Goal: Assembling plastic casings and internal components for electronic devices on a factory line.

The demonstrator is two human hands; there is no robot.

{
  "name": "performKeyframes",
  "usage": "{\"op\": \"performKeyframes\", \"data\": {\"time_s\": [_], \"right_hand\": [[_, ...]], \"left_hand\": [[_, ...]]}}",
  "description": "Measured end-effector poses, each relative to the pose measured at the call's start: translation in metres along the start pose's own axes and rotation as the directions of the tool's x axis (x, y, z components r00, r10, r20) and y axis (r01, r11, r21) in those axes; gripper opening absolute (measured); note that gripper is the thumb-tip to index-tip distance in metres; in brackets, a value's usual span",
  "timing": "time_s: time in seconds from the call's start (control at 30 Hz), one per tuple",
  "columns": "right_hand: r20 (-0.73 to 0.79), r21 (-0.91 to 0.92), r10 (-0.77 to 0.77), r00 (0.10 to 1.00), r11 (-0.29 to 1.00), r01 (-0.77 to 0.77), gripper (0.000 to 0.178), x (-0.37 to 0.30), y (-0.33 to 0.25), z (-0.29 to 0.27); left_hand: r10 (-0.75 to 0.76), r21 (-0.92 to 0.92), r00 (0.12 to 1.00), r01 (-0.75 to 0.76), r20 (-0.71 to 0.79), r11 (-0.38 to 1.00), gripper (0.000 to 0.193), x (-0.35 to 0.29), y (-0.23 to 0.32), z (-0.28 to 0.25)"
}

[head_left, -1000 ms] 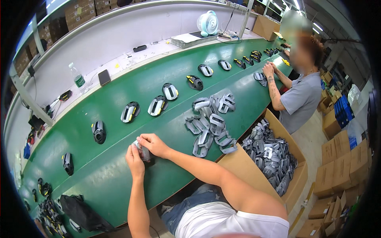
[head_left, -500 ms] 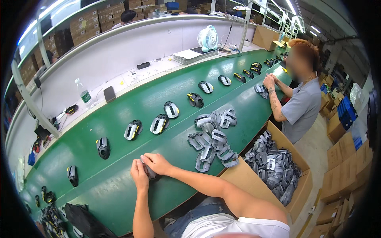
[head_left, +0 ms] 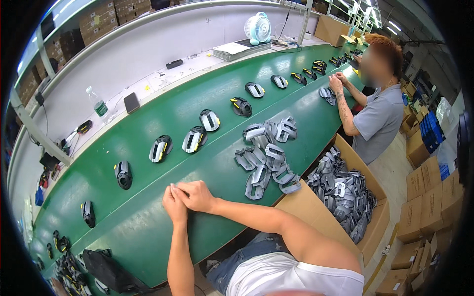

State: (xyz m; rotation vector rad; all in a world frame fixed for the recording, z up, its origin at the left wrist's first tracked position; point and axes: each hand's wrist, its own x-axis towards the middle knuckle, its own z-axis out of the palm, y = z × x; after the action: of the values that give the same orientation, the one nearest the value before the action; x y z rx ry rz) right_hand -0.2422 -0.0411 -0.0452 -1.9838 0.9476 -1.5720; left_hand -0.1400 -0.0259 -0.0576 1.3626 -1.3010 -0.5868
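Close together above the green work surface (head_left: 143, 217), my two hands meet at the fingertips. My left hand (head_left: 175, 204) is closed, fingers curled inward and thumb side up. Pressed against it from the right, my right hand (head_left: 200, 196) is closed too. Whatever lies between them is hidden by the fingers. To the right of my hands lies a loose heap of grey slotted plastic shells (head_left: 257, 181). Beyond my hands runs a spaced row of curved black-and-grey plastic housings with yellow trim, such as one housing (head_left: 195, 139) and another housing (head_left: 123, 174).
An open carton (head_left: 377, 197) full of grey shells stands by my right arm. A co-worker (head_left: 380, 116) handles a part farther right. A black bag (head_left: 111, 271) and piled dark parts (head_left: 69, 271) lie lower left. A bottle (head_left: 100, 107), phone (head_left: 131, 102) and fan (head_left: 258, 28) line the back ledge.
The grey piece that showed beneath my hands is now out of sight behind them. My right hand has turned and curled closer over the left. The whole view has shifted slightly.
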Motion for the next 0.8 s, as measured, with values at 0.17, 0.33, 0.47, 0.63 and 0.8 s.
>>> {"op": "performKeyframes", "data": {"time_s": [0.17, 0.33, 0.47, 0.63, 0.8], "right_hand": [[0.08, 0.075, 0.173, 0.982, 0.981, -0.179, 0.022, -0.004, 0.009, 0.012], [0.056, 0.368, 0.353, 0.934, 0.862, -0.348, 0.026, 0.0, 0.019, 0.021], [0.121, 0.364, 0.411, 0.904, 0.828, -0.426, 0.03, 0.007, 0.012, 0.019], [0.223, 0.444, 0.442, 0.869, 0.747, -0.494, 0.035, 0.002, 0.006, 0.035], [0.165, 0.359, 0.378, 0.911, 0.837, -0.413, 0.037, 0.003, 0.008, 0.034]], "left_hand": [[0.004, -0.086, 0.994, -0.014, -0.11, 0.996, 0.031, -0.011, 0.013, -0.002], [-0.109, -0.31, 0.994, 0.102, -0.004, 0.945, 0.029, -0.004, -0.006, -0.006], [-0.133, -0.35, 0.991, 0.13, 0.018, 0.928, 0.027, 0.0, -0.002, -0.01], [-0.08, -0.291, 0.996, 0.065, -0.038, 0.955, 0.028, -0.006, 0.004, -0.029], [-0.069, -0.334, 0.996, 0.048, -0.053, 0.941, 0.027, -0.008, 0.003, -0.025]]}}
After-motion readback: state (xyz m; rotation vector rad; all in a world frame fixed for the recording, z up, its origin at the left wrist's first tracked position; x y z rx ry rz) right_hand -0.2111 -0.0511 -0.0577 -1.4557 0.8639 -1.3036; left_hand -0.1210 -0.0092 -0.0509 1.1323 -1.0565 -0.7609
